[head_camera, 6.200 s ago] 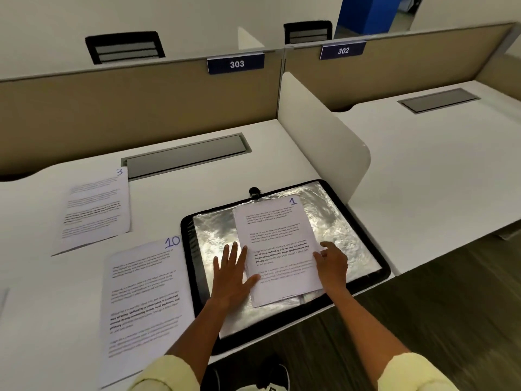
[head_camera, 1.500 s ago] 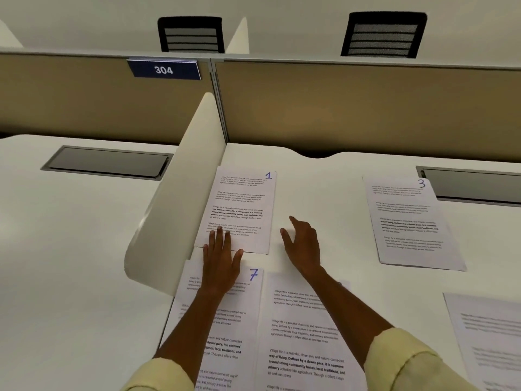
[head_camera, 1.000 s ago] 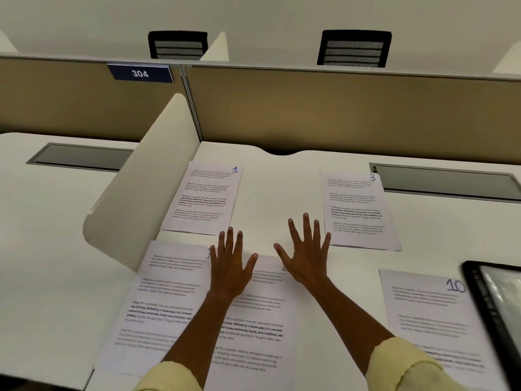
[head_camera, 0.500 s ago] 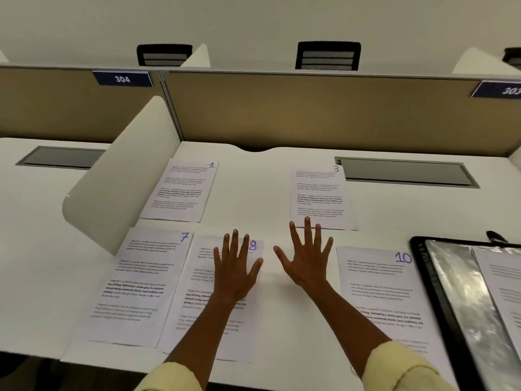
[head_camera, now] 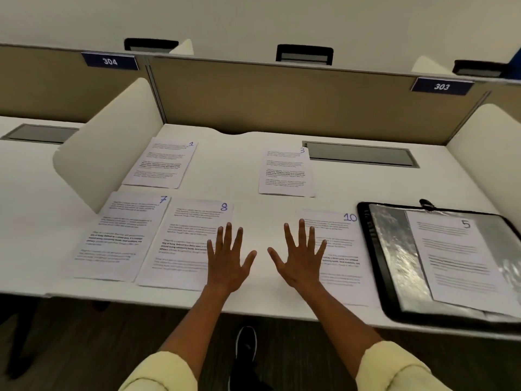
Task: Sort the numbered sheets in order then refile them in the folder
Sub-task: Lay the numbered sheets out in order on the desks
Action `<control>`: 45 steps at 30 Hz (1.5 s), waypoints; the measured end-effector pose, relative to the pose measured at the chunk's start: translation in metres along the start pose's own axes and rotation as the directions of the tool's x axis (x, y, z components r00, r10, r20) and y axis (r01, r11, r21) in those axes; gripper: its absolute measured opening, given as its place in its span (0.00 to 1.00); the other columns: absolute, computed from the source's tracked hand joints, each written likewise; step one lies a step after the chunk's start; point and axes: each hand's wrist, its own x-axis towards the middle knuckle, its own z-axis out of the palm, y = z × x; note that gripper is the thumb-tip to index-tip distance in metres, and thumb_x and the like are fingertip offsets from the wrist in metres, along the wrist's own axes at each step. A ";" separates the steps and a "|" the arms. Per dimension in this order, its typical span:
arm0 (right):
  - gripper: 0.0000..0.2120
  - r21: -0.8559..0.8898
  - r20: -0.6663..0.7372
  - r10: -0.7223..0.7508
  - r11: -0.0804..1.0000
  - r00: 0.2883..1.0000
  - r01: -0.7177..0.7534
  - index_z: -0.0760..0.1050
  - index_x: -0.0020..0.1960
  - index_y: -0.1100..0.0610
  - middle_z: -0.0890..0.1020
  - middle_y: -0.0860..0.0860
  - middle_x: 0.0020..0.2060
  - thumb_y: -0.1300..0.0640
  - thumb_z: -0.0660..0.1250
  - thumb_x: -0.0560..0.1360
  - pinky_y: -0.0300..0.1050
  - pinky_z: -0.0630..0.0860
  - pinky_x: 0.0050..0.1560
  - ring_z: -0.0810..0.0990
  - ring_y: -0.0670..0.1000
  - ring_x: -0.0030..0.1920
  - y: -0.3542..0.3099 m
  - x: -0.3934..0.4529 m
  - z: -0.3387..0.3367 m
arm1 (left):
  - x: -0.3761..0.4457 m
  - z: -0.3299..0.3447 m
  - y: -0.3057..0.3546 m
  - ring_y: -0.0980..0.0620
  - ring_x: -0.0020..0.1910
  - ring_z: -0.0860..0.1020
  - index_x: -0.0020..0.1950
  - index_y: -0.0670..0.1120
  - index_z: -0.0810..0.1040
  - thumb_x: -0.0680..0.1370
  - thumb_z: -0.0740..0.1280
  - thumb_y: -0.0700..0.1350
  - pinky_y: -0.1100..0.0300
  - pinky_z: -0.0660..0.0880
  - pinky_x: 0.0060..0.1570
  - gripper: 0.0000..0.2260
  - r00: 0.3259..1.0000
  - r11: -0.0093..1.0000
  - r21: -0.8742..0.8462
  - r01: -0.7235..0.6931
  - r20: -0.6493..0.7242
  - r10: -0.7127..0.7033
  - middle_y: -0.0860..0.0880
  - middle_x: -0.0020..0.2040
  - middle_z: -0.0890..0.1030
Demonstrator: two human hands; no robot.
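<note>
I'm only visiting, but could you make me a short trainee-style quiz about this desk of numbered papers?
1. True or false: sheet 5 lies on the open folder.
2. Which sheet lies partly under the left hand? A) 7 B) 8 C) 3
3. Fill in: the right hand, fingers spread, overlaps sheet ___.

Key: 1 true; 2 B, sheet 8; 3 sheet 10.

Left hand (head_camera: pixel 227 263) and right hand (head_camera: pixel 301 262) spread flat, numbered sheets on desk (head_camera: pixel 248 170), open folder (head_camera: pixel 377 266) at right
</note>
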 end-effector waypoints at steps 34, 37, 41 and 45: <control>0.39 0.005 0.021 0.315 0.949 0.949 -0.315 0.29 0.78 0.42 0.30 0.52 0.78 0.26 0.41 0.76 0.69 0.39 0.75 0.37 0.61 0.79 0.360 -0.117 -0.096 | -0.072 0.081 0.358 0.49 0.76 0.30 0.80 0.53 0.37 0.81 0.47 0.65 0.45 0.34 0.74 0.33 0.915 0.957 -0.076 -0.279 0.282 0.289 0.50 0.78 0.31; 0.39 0.026 0.028 0.327 0.944 0.945 -0.328 0.30 0.78 0.42 0.33 0.52 0.79 0.27 0.38 0.75 0.69 0.39 0.75 0.38 0.60 0.80 0.400 -0.107 -0.100 | -0.068 0.097 0.392 0.49 0.76 0.30 0.80 0.53 0.39 0.81 0.47 0.65 0.44 0.36 0.75 0.33 0.911 0.962 -0.101 -0.254 0.309 0.273 0.50 0.78 0.32; 0.38 0.032 0.055 0.329 0.943 0.943 -0.331 0.33 0.79 0.43 0.36 0.53 0.80 0.29 0.42 0.77 0.68 0.40 0.76 0.39 0.60 0.80 0.444 -0.092 -0.106 | -0.063 0.115 0.426 0.49 0.76 0.30 0.80 0.53 0.40 0.81 0.48 0.64 0.43 0.36 0.75 0.32 0.915 0.967 -0.094 -0.238 0.312 0.256 0.51 0.78 0.33; 0.37 0.073 0.072 0.353 0.931 0.933 -0.358 0.39 0.81 0.46 0.41 0.56 0.80 0.32 0.47 0.80 0.66 0.45 0.76 0.45 0.62 0.80 0.481 -0.086 -0.105 | -0.064 0.128 0.456 0.49 0.77 0.32 0.80 0.52 0.41 0.82 0.48 0.63 0.44 0.35 0.75 0.32 0.901 0.972 -0.113 -0.206 0.366 0.233 0.50 0.79 0.36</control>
